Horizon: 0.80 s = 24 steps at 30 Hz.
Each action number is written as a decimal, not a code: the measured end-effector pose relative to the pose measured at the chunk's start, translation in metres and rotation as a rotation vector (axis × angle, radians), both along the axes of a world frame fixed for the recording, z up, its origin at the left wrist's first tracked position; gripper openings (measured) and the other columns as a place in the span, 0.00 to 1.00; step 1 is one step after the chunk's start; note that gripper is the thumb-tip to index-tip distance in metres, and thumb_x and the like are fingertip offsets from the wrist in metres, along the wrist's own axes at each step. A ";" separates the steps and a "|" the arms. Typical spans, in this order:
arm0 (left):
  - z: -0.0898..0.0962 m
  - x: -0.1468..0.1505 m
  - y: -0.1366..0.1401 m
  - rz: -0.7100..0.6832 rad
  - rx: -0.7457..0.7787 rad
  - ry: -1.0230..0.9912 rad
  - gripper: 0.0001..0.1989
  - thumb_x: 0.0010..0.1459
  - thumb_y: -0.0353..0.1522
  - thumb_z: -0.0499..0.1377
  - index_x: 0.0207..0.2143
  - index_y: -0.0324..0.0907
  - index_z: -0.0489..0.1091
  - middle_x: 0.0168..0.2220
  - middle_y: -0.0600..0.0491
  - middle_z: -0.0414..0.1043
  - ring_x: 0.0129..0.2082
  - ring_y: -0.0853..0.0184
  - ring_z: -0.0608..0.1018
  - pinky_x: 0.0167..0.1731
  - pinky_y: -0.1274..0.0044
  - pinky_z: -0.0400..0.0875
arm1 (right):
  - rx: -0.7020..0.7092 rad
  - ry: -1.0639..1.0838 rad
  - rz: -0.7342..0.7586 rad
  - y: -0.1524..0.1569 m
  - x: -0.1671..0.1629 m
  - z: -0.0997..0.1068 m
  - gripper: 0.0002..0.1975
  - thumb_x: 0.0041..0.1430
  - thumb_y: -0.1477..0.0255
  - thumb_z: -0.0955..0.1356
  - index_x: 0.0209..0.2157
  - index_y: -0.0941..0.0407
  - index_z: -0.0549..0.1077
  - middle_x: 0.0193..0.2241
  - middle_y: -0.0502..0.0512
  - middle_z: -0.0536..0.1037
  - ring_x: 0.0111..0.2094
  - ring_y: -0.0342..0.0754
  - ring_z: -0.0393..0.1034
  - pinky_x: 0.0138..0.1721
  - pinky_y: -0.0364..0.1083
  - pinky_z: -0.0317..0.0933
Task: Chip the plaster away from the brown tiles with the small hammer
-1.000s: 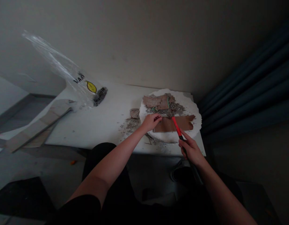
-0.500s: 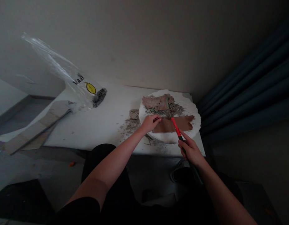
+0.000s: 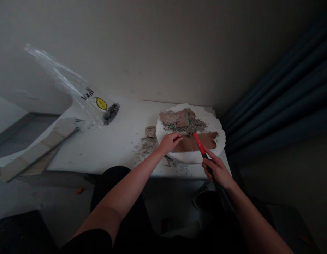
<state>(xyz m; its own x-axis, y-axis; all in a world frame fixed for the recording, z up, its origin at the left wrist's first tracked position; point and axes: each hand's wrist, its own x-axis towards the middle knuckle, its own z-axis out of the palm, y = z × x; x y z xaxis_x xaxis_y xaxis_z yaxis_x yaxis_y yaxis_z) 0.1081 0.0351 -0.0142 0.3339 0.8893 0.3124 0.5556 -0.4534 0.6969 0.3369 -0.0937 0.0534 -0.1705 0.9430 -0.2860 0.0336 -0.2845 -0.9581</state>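
My right hand [image 3: 215, 166] is wrapped round the long handle of a red-and-black hammer [image 3: 199, 143], whose dark head, hard to make out, rests at the far edge of a flat brown piece [image 3: 191, 144]. At that piece's left end, my left hand [image 3: 171, 141] has its fingers pinched together; what is between them is too small to tell. The brown piece lies on a round white board with a ragged rim [image 3: 220, 132]. Beyond it on the board are a ridged brown slab [image 3: 174, 118] and a heap of grey-brown crumbs [image 3: 196, 125].
Crumbs and a small broken chunk [image 3: 150, 131] lie left of the board on the white table [image 3: 113, 148]. A clear plastic bag [image 3: 81, 91] stands farther left, near plank-like pieces [image 3: 39, 148]. A wall rises behind; a dark curtain [image 3: 280, 74] hangs at the right.
The view has shifted slightly, so the scene sits a little lower and farther left. Both hands, the hammer and the brown piece keep nearly the same places relative to each other.
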 end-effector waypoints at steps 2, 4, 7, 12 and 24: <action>-0.002 -0.001 0.001 -0.008 0.031 0.015 0.10 0.62 0.36 0.55 0.35 0.41 0.74 0.33 0.52 0.74 0.34 0.68 0.75 0.39 0.75 0.69 | 0.028 0.024 0.008 -0.004 -0.002 0.006 0.36 0.62 0.63 0.66 0.69 0.48 0.50 0.24 0.43 0.66 0.13 0.36 0.54 0.10 0.37 0.50; -0.004 -0.001 0.003 -0.005 0.056 0.018 0.10 0.61 0.36 0.56 0.34 0.40 0.73 0.35 0.50 0.73 0.36 0.67 0.75 0.41 0.74 0.70 | 0.052 0.033 0.037 -0.007 -0.005 0.010 0.36 0.63 0.63 0.66 0.69 0.48 0.48 0.24 0.43 0.66 0.13 0.36 0.54 0.11 0.37 0.50; -0.007 -0.002 0.003 0.004 0.068 -0.018 0.10 0.61 0.37 0.56 0.34 0.40 0.73 0.40 0.48 0.71 0.39 0.66 0.74 0.42 0.73 0.70 | 0.033 0.033 0.091 -0.011 -0.011 0.014 0.36 0.63 0.63 0.66 0.69 0.48 0.49 0.24 0.43 0.66 0.13 0.36 0.54 0.10 0.37 0.49; -0.004 -0.001 0.001 0.005 0.033 -0.047 0.11 0.61 0.38 0.56 0.35 0.40 0.73 0.42 0.47 0.70 0.39 0.67 0.75 0.42 0.74 0.70 | 0.017 0.018 0.116 -0.015 -0.017 0.017 0.36 0.64 0.63 0.65 0.69 0.48 0.49 0.24 0.43 0.65 0.13 0.36 0.53 0.11 0.37 0.49; -0.005 -0.002 0.001 -0.017 0.005 -0.059 0.10 0.60 0.36 0.56 0.31 0.40 0.71 0.39 0.49 0.71 0.39 0.68 0.73 0.43 0.74 0.69 | 0.011 -0.009 0.081 -0.018 -0.022 0.019 0.37 0.63 0.63 0.65 0.69 0.49 0.48 0.20 0.41 0.62 0.13 0.37 0.52 0.11 0.37 0.49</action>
